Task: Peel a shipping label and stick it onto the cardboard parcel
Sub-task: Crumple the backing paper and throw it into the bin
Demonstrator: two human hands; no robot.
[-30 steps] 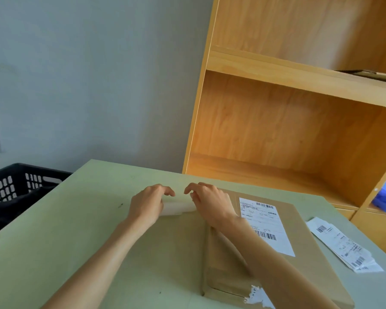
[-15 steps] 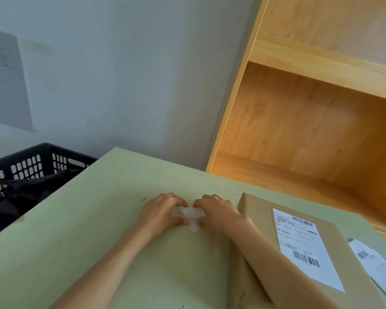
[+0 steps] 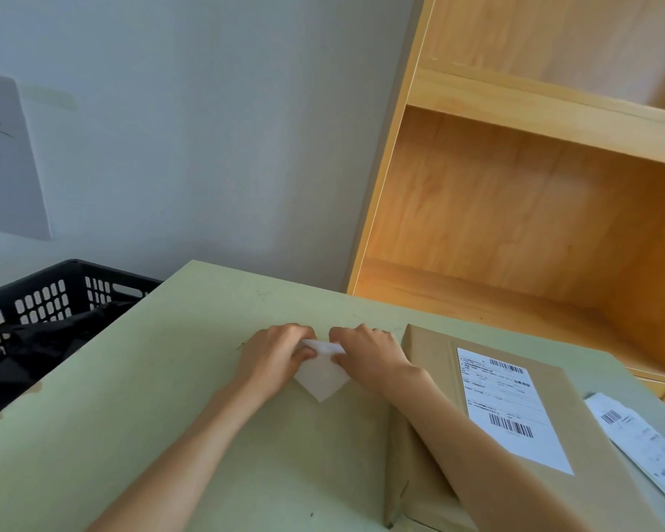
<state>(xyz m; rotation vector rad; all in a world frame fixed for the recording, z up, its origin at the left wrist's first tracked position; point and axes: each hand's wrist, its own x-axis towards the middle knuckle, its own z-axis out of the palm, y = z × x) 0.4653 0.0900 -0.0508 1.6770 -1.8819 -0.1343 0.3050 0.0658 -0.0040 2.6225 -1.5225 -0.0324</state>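
Head view: black slotted crate (image 3: pixel 54 297) at table's (image 3: pixel 131 435) left edge holds crumpled black material. Flat brown cardboard parcel (image 3: pixel 592 474), long axis running away from viewer, bears a white barcoded label (image 3: pixel 511 408). Left hand (image 3: pixel 275 355) and right hand (image 3: pixel 369 353) both pinch a folded white paper (image 3: pixel 321 378), corner pointing toward viewer, just left of the parcel.

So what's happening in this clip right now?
A person's left hand and right hand pinch a small blank white paper sheet between them over the pale green table, apparently folding it. The brown cardboard parcel beside them already carries a white barcode shipping label. More printed labels lie to its right.
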